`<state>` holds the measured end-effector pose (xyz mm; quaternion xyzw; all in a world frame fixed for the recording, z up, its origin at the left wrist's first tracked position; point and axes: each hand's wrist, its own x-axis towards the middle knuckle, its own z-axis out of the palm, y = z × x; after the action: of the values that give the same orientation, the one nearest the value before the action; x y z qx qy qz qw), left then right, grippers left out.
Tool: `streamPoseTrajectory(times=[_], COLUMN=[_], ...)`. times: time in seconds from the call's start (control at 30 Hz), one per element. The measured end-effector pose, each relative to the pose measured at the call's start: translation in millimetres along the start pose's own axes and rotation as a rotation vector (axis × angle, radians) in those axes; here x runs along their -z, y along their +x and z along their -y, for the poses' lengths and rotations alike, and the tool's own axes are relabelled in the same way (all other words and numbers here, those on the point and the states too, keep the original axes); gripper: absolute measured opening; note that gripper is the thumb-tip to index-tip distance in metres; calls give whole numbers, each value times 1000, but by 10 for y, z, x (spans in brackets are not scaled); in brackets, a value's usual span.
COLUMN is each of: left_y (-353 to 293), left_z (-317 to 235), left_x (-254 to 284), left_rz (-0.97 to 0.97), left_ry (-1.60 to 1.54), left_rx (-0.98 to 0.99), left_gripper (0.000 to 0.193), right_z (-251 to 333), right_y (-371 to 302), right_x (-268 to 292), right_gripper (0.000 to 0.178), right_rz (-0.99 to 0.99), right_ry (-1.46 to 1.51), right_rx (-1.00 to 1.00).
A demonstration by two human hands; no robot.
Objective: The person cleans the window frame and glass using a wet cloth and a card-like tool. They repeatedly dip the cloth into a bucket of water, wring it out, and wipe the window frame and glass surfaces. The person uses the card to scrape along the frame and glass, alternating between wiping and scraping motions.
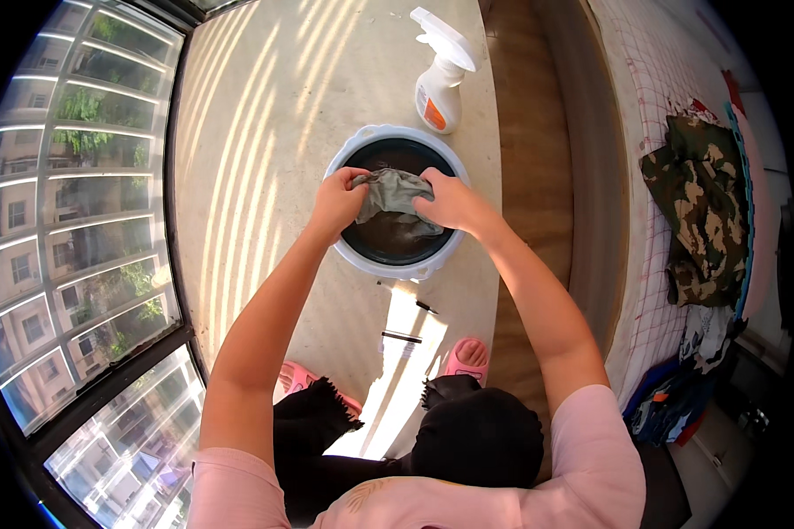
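Observation:
A wet grey-green cloth (393, 192) is stretched between my two hands over a round basin (351, 257) with a pale blue rim and dark inside. Murky water (384, 236) fills the basin, and the cloth's lower part hangs into it. My left hand (337, 204) pinches the cloth's left end near the basin's left rim. At the right end, my right hand (452, 201) grips it between thumb and fingers. Beyond the basin, slightly right, a white spray bottle (439, 93) with an orange label patch stands upright.
A barred window (89, 176) runs along the left. My feet in pink slippers (467, 360) rest on the pale ledge (238, 132), near a black pen-like stick (402, 337) and a small dark piece (426, 307). On the right, camouflage clothing (701, 207) lies on a checked cloth (639, 220).

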<state>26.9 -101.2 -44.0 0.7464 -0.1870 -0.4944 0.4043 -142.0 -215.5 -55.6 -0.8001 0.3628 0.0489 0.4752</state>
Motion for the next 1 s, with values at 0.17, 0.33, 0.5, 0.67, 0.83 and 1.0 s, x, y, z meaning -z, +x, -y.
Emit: streamPoseTrajectory(times=[0.17, 0.33, 0.5, 0.67, 0.83, 1.0], left_y=[311, 336, 361, 544, 119, 72], left_z=[548, 662, 639, 837, 553, 313], left_x=[-484, -571, -517, -342, -557, -534], left_rz=[-303, -303, -144, 184, 93, -190], left_ry=[337, -45, -864, -1099, -1102, -1044], left_rx=[-6, 108, 161, 312, 283, 266], left_gripper=[27, 41, 33, 18, 6, 16], right_z=[-109, -258, -26, 590, 302, -145], right_y=[267, 323, 274, -133, 260, 179], right_x=[-597, -773, -658, -648, -478, -524], right_gripper=[23, 14, 18, 20, 26, 18], right_rz=[-269, -381, -311, -381, -594, -510], right_ry=[-595, -607, 215, 69, -253, -206], right_rx=[23, 131, 60, 433, 255, 73])
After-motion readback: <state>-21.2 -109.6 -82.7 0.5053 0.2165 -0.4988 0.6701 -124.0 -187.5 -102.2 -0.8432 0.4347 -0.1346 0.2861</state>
